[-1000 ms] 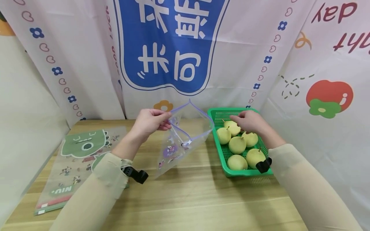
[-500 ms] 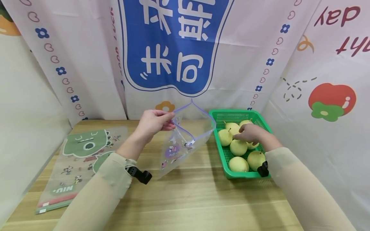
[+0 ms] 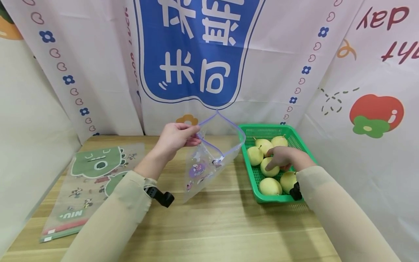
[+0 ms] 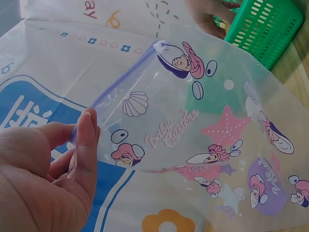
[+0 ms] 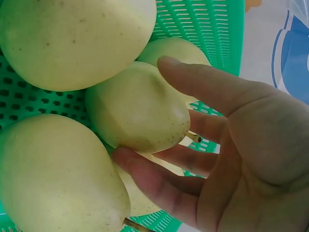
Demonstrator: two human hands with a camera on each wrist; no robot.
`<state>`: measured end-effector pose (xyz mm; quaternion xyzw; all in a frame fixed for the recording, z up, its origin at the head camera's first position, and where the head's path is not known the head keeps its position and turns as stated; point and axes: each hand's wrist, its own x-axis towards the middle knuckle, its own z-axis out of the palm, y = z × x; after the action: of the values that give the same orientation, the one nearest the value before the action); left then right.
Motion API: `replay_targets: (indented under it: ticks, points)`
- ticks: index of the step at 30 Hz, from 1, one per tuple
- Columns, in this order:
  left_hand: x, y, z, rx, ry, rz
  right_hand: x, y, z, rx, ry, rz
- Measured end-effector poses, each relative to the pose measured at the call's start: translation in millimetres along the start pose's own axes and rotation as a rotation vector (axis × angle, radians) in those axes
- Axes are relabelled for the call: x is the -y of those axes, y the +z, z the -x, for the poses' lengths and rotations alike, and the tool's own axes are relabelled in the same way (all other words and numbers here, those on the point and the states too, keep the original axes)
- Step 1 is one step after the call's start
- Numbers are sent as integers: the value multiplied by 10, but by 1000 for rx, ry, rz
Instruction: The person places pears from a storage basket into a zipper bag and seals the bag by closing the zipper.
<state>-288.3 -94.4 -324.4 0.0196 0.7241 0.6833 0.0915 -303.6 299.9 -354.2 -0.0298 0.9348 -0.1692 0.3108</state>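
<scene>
My left hand [image 3: 175, 140] pinches the purple zip edge of a clear zip bag [image 3: 204, 167] between thumb and fingers. The bag hangs with its mouth spread wide, and pink and purple cartoon shells show on its side in the left wrist view. My right hand [image 3: 288, 158] is inside the green basket [image 3: 250, 178], over pale yellow-green pears. In the right wrist view its thumb [image 5: 193, 82] and fingers are spread around one pear [image 5: 137, 108], fingertips right at its skin and the palm apart from it. Its stem points toward the palm.
Several other pears, such as a front one [image 3: 270, 186], surround the right hand in the basket. Printed plastic bags [image 3: 93, 185] with red and green zips lie flat at the left of the wooden table [image 3: 203, 233]. A printed cloth [image 3: 275, 72] hangs behind.
My right hand has come down and toward me, from above the back of the basket to a pear near its middle. The left hand keeps its pinch on the zip bag, nearly still.
</scene>
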Motion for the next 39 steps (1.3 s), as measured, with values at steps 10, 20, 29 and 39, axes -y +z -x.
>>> replay_targets:
  ticks: [10,20,29,39]
  points:
    - [-4,18,17,11,-8,8,-23,23,-10,21,-10,70]
    - [10,14,18,14,-13,1,-98,-36,-2,-19,-86,52]
    - [-9,35,15,25,-3,2,-116,-182,105,-104,-172,-13]
    - [15,87,-2,23,-11,-8,95,-320,289,-340,-208,-217]
